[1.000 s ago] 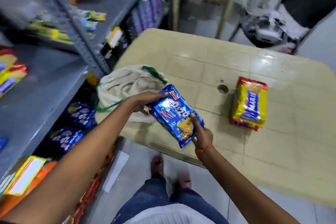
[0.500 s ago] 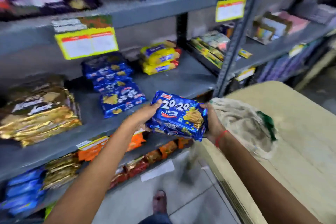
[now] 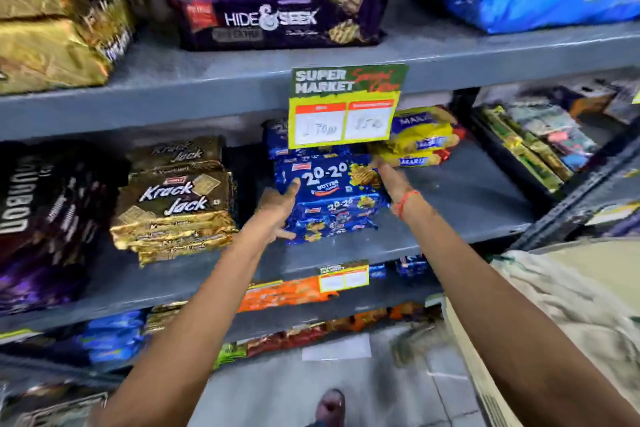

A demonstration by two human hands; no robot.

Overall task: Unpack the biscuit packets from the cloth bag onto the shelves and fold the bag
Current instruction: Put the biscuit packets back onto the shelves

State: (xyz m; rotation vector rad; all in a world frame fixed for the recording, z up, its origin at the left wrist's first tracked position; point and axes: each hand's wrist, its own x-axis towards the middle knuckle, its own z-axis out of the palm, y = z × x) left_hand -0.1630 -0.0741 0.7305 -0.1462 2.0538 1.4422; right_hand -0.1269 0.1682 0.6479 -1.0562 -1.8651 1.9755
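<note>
A blue 20-20 butter biscuit packet (image 3: 329, 178) lies on top of a stack of the same blue packets (image 3: 332, 222) on the grey middle shelf (image 3: 460, 198). My left hand (image 3: 277, 206) grips its left end, thumb on top. My right hand (image 3: 393, 180) holds its right end, an orange thread around the wrist. The beige cloth bag (image 3: 568, 291) lies crumpled on the table at the lower right, partly hidden by my right arm.
Gold Krack Jack packets (image 3: 176, 198) sit left of the blue stack; yellow Marie packets (image 3: 420, 140) sit behind it on the right. A price sign (image 3: 344, 107) hangs from the upper shelf edge. The beige table (image 3: 595, 253) stands at the right.
I turned from the table to the shelves and carried the blue packet forward with both hands. It now rests on the blue stack on the middle shelf.
</note>
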